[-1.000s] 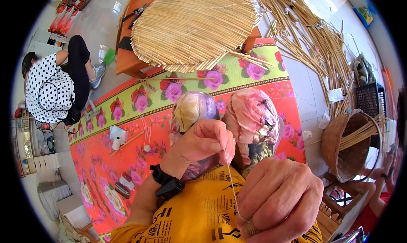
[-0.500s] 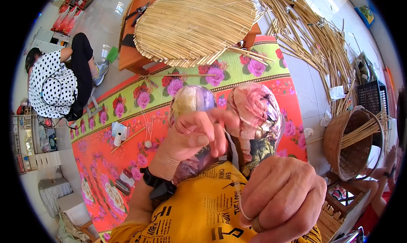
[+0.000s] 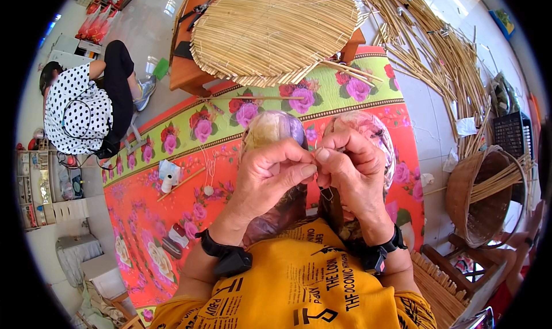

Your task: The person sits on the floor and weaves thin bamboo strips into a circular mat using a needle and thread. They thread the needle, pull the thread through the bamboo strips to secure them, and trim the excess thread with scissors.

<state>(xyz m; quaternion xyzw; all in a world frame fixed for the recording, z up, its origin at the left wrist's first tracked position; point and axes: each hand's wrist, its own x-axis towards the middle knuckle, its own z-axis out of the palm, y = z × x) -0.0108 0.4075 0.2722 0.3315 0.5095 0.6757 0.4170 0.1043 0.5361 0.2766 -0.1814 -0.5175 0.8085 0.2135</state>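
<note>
Right hand (image 3: 355, 171) has risen to left hand (image 3: 265, 178), both grips pinching thread (image 3: 315, 152)
Limp, featherlight, I'd guess; best taken near its end

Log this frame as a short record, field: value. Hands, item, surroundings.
left hand: fingertips pinched on thread
right hand: pinched on thread, fingertips close to left hand's
thread: thin, pale
cloth: red and green, floral, on floor
table: wooden, bears round stick mat
basket: woven, right side, sticks inside
co-worker: at left, polka-dot top
</note>
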